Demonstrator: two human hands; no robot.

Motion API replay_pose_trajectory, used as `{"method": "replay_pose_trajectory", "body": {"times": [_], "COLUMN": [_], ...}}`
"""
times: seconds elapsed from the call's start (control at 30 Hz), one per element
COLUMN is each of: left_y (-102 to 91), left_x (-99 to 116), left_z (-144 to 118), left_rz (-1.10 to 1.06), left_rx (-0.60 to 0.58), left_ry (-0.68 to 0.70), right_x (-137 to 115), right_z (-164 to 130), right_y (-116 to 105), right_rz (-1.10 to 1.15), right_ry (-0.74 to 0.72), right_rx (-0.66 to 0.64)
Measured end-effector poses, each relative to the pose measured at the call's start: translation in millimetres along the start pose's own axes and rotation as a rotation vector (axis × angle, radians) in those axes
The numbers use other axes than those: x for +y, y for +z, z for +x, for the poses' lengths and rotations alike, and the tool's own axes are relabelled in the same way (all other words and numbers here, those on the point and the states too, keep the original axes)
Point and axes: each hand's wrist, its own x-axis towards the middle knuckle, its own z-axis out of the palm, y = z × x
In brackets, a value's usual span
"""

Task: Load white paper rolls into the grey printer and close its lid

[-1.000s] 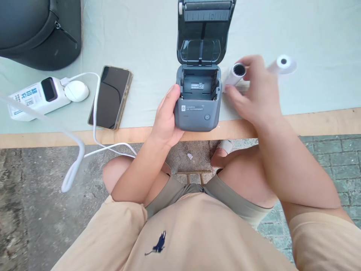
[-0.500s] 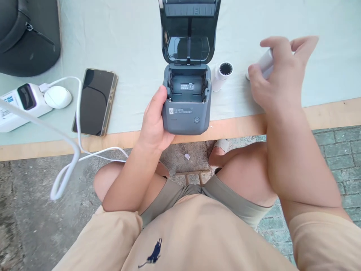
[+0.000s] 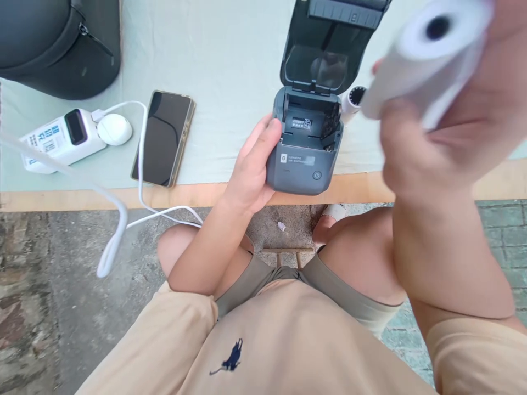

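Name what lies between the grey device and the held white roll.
In the head view, a second white roll with a dark core shows between the grey device and the held white roll.

White roll (image 3: 415,71) (a bit blurred) now up off the table (image 3: 230,49), in the right grip (image 3: 465,131).

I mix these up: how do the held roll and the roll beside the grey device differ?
The held roll is in the right hand; the other roll is beside the device. The held roll's hole is small, its ring thick; the other roll's opening is wide, its rim thin. Both are white.
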Motion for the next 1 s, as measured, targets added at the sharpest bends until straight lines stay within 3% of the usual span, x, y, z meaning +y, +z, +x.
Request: {"method": "replay_pose_trajectory", "body": {"times": [0.03, 0.1, 0.2, 0.3, 0.53, 0.73, 0.9, 1.0], "left_y": [0.6, 2.1, 3.8, 4.1, 6.1, 8.8, 10.1, 10.2], "left_x": [1, 3, 5, 6, 7, 5, 3, 3], "left_z": [0, -2, -6, -9, -7, -8, -8, -8], "left_rz": [0.013, 0.038, 0.060, 0.049, 0.035, 0.058, 0.070, 0.081], "left_rx": [0.009, 0.020, 0.025, 0.029, 0.009, 0.012, 0.011, 0.030], "left_ry": [0.004, 0.010, 0.027, 0.031, -0.001, 0.024, 0.064, 0.071], "right_x": [-4, -9, -9, -9, -7, -5, -9, -9], "right_z": [0, 2, 5, 6, 4, 5, 1, 2], "right_y": [7, 18, 24, 21, 16, 12, 8, 8], "right_rz": [-0.050, -0.166, -0.310, -0.390, -0.388, -0.380, -0.413, -0.492], "right_ry": [-0.148, -0.289, -0.206, -0.191, -0.293, -0.234, -0.276, -0.250], "right_rx": [0.008, -0.010, -0.102, -0.098, -0.040, -0.179, -0.042, -0.057]}}
